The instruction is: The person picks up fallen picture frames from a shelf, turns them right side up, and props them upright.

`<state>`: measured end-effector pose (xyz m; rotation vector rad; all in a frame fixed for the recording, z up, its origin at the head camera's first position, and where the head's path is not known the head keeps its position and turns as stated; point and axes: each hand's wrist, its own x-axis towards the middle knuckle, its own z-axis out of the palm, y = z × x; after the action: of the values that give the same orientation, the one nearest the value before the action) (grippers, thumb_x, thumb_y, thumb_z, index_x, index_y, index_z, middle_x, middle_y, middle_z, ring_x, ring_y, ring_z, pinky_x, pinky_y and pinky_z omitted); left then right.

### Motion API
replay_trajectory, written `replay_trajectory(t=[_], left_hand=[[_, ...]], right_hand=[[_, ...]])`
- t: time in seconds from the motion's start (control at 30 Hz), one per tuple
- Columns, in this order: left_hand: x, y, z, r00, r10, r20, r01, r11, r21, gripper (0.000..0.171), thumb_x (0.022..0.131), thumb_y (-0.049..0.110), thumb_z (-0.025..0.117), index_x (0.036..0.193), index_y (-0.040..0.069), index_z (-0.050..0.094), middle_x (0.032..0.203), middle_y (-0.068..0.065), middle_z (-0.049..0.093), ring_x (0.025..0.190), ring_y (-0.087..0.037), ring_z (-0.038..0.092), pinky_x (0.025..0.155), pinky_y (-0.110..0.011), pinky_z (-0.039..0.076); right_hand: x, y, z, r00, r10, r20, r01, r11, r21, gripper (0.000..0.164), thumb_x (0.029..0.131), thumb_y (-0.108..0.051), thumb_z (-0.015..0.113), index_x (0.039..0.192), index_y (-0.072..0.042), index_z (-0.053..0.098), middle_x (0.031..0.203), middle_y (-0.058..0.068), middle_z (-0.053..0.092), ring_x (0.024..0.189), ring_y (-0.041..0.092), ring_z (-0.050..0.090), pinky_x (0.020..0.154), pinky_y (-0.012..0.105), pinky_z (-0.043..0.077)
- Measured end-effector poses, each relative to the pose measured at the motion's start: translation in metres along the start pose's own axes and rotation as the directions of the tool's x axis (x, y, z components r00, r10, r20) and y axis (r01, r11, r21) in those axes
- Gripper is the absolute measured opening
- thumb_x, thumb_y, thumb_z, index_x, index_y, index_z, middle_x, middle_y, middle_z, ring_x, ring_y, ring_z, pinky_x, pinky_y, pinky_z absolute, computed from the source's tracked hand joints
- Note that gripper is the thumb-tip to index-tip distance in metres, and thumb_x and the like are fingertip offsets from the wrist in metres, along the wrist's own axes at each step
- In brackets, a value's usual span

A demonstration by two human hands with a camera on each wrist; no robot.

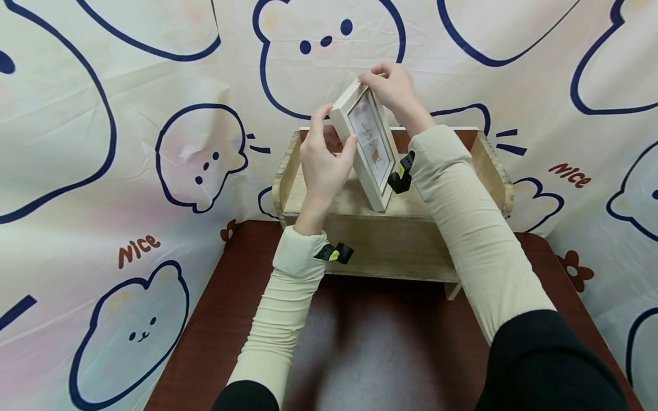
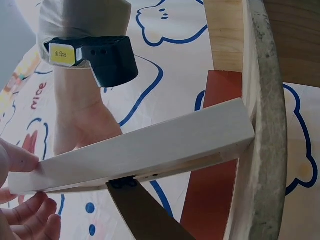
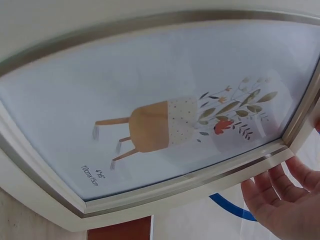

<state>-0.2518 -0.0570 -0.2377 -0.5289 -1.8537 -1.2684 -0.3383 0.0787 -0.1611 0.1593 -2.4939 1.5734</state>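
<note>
A cream picture frame point(image 1: 376, 177) with a plant print stands tilted over the upper board of a small wooden shelf point(image 1: 396, 245). Its lower end meets the shelf in the left wrist view. My left hand point(image 1: 329, 162) grips the frame's left side, thumb towards the front. At the top corner, my right hand point(image 1: 396, 91) pinches the frame's edge; in the right wrist view its fingers point(image 3: 285, 185) curl against the rim. A brown support leg point(image 2: 145, 210) sticks out behind the frame. Part of the left fingers is hidden behind the frame in the head view.
The shelf has raised side panels point(image 1: 496, 165) and stands on a dark red-brown table point(image 1: 370, 342). Behind and around it hangs a pale cloth point(image 1: 205, 85) with blue cartoon outlines. Each wrist wears a black camera mount point(image 1: 335, 253).
</note>
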Motion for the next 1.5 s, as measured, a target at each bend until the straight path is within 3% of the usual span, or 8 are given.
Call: replay_trajectory(t=[0.27,0.5,0.93,1.17,1.37,1.5], left_hand=[[0.004,-0.002,-0.003,1.0,-0.016,0.025,0.016,1.0,-0.015,0.05,0.08,0.006,0.064,0.125,-0.003,0.046,0.078,-0.014,0.058,0.064,-0.018,0.054,0.058,-0.024,0.044],[0.006,-0.005,-0.004,0.999,-0.024,0.032,0.025,1.0,-0.018,0.05,0.079,0.007,0.065,0.126,-0.003,0.047,0.079,-0.014,0.06,0.066,-0.019,0.056,0.059,-0.024,0.043],[0.013,-0.006,-0.005,0.995,-0.047,0.083,0.049,0.999,-0.021,0.053,0.079,0.007,0.065,0.129,-0.001,0.046,0.08,-0.016,0.063,0.068,-0.02,0.058,0.062,-0.024,0.044],[0.016,-0.007,-0.005,0.988,-0.084,0.131,0.087,0.996,-0.018,0.053,0.082,0.006,0.062,0.131,0.0,0.044,0.081,-0.016,0.063,0.067,-0.02,0.057,0.061,-0.021,0.043],[0.019,-0.008,-0.006,0.984,-0.084,0.155,0.088,0.996,-0.018,0.052,0.082,0.005,0.062,0.131,0.002,0.044,0.079,-0.015,0.062,0.064,-0.017,0.054,0.058,-0.021,0.042],[0.021,-0.008,-0.007,0.976,-0.123,0.179,0.127,0.992,-0.01,0.053,0.083,0.005,0.061,0.133,0.004,0.044,0.082,-0.015,0.063,0.066,-0.017,0.055,0.059,-0.021,0.043]], right_hand=[[0.001,0.001,-0.002,0.998,0.04,-0.046,-0.042,0.998,-0.037,0.037,0.087,-0.036,0.055,0.114,-0.01,0.054,0.117,0.003,0.051,0.103,0.013,0.048,0.085,0.027,0.041],[-0.003,0.0,-0.005,0.995,0.042,-0.09,-0.048,0.997,-0.058,0.031,0.086,-0.034,0.055,0.106,-0.01,0.054,0.11,0.002,0.051,0.097,0.012,0.048,0.082,0.026,0.042],[-0.007,0.001,-0.014,0.985,0.112,-0.133,-0.126,0.987,-0.104,0.047,0.087,-0.039,0.054,0.124,-0.011,0.048,0.121,0.004,0.048,0.106,0.015,0.047,0.086,0.027,0.043],[-0.01,0.002,-0.018,0.977,0.13,-0.17,-0.148,0.984,-0.095,0.038,0.085,-0.038,0.055,0.111,-0.011,0.048,0.113,0.002,0.047,0.101,0.013,0.045,0.082,0.025,0.042],[-0.012,0.002,-0.02,0.972,0.14,-0.188,-0.16,0.983,-0.094,0.036,0.085,-0.038,0.055,0.109,-0.012,0.046,0.112,0.001,0.046,0.1,0.012,0.044,0.081,0.025,0.042],[-0.014,0.001,-0.022,0.969,0.147,-0.201,-0.172,0.979,-0.111,0.03,0.084,-0.039,0.055,0.1,-0.016,0.046,0.111,0.001,0.046,0.099,0.011,0.044,0.078,0.024,0.042]])
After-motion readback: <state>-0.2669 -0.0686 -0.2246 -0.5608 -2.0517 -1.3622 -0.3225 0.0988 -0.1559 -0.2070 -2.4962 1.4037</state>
